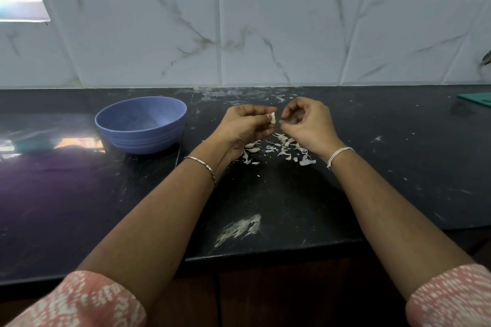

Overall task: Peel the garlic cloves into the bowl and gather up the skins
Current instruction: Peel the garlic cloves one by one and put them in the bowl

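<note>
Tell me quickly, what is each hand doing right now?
Left hand: pinches a garlic clove.
Right hand: fingers curled; whether it holds anything cannot be told.

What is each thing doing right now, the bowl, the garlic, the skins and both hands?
bowl: upright on the counter, no cloves seen inside.
garlic clove: pinched between fingertips, off the counter.
left hand: pinching the clove.
right hand: fingers curled, beside the clove.
skins: scattered on the counter below the hands.

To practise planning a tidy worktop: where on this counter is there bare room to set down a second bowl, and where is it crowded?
Free: counter between the blue bowl and the near edge; also from the right hand to the teal object. Crowded: garlic skins beneath the left hand and right.
</note>
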